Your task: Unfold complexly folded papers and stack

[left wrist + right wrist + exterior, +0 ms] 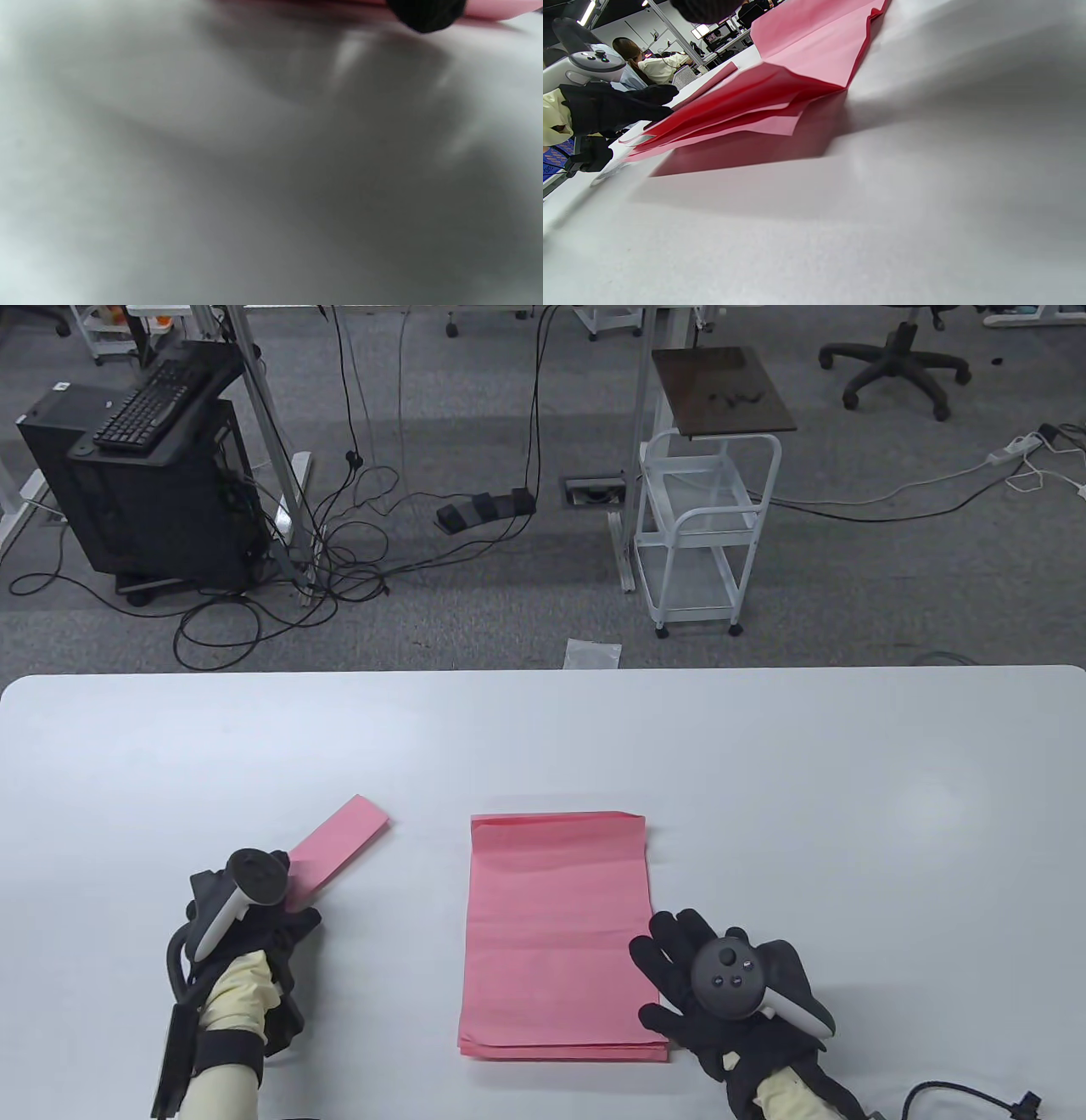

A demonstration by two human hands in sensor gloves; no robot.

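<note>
A stack of unfolded pink sheets (556, 929) lies flat at the table's front middle; in the right wrist view the stack (814, 55) has its near corner sheets fanned slightly apart. A narrow folded pink strip (344, 840) lies to its left, angled away from me. My left hand (301, 920) holds the strip's near end, which is hidden under the hand and tracker; one fingertip (424, 17) shows against pink paper (496, 8). My right hand (670, 967) lies flat with fingers spread, touching the stack's lower right edge.
The white table (764, 780) carries only the papers and my hands. A black cable (959, 1094) lies at the front right corner. Beyond the far edge are a white cart (708, 534), a computer tower (144, 500) and floor cables.
</note>
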